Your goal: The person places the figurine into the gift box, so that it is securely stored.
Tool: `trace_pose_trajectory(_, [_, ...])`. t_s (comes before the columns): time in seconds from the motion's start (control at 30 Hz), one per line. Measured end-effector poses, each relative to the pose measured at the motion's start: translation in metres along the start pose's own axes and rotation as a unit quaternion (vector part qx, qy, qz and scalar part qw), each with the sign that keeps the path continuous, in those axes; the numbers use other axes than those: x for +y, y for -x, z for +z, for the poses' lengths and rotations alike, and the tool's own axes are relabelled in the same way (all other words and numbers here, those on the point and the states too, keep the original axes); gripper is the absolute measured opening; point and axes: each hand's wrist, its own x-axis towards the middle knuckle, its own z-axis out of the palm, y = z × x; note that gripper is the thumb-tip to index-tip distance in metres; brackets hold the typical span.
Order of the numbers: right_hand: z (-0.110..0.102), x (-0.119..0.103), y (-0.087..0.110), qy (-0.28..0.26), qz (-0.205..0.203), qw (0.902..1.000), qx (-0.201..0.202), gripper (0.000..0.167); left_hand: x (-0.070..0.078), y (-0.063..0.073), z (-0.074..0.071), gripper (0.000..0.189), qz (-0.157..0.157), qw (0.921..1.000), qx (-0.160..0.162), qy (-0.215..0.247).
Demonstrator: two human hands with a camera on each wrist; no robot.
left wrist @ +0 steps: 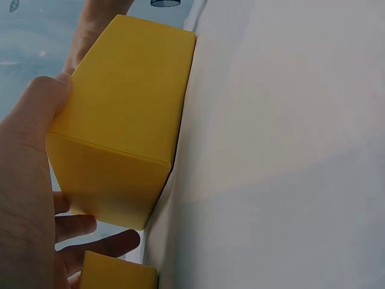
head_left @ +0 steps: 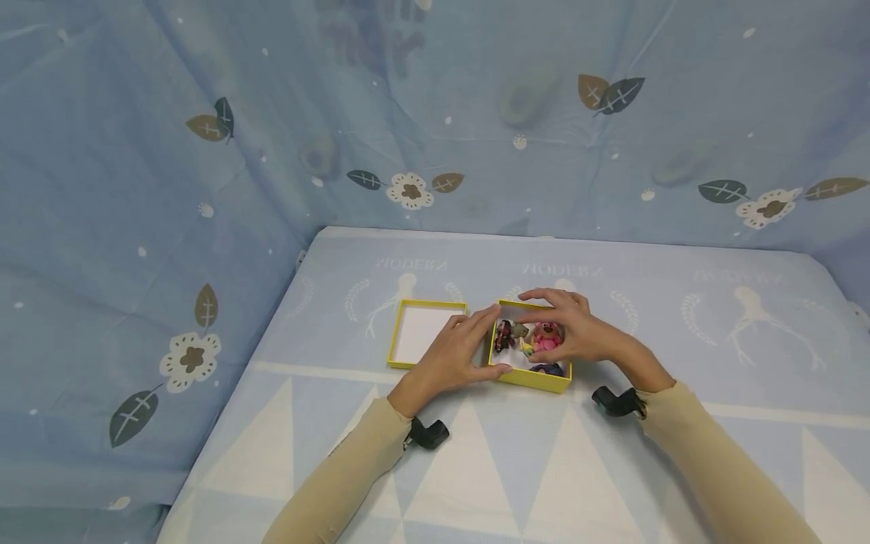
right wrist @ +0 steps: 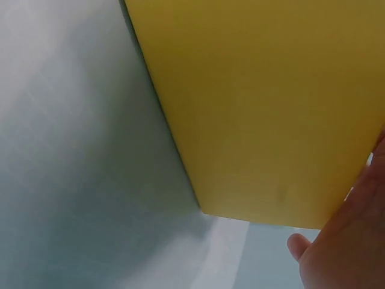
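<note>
A yellow box (head_left: 533, 381) with a white inside stands on the table, several small toy figures in it. My left hand (head_left: 450, 358) holds the box at its left side, thumb by the front rim and fingers along the side wall. Over the box's right part my right hand (head_left: 576, 329) spreads its fingers, thumb above the toys and fingertips near the far rim. Below it lies a pink toy figure (head_left: 547, 340), partly covered. A dark red and black figure (head_left: 504, 337) lies at the box's left, and a dark blue one (head_left: 547, 369) at the front.
A shallow yellow lid (head_left: 427, 332), its white inside up, lies left of the box, close to my left forearm. A patterned pale blue cloth (head_left: 381, 483) covers the table. Blue floral curtains (head_left: 476, 113) hang behind and at the left.
</note>
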Motion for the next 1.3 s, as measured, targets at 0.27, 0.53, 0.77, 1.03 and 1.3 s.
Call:
trace_pose_trajectory(0.27, [-0.003, -0.008, -0.008, 0.019, -0.002, 0.9996, -0.023, 0.056, 0.001, 0.000, -0.001, 0.095, -0.001, 1.0000, -0.002, 0.005])
trace_pose_trajectory(0.53, [-0.001, -0.014, -0.014, 0.026, 0.003, 0.9986, -0.046, 0.056, 0.000, 0.001, 0.001, 0.095, -0.003, 0.9999, -0.008, 0.007])
trace_pose_trajectory(0.77, [-0.001, -0.015, -0.017, 0.027, 0.024, 0.9977, -0.058, 0.059, 0.000, 0.001, 0.001, 0.096, -0.001, 1.0000, -0.003, 0.008])
trace_pose_trajectory(1.03, [0.000, -0.015, -0.018, 0.040, 0.027, 0.9968, -0.064, 0.057, -0.001, 0.000, 0.001, 0.096, 0.005, 1.0000, 0.001, 0.003])
trace_pose_trajectory(1.3, [0.002, -0.017, -0.017, 0.058, 0.019, 0.9963, -0.061, 0.055, -0.002, 0.001, 0.001, 0.095, 0.000, 1.0000, -0.003, 0.007])
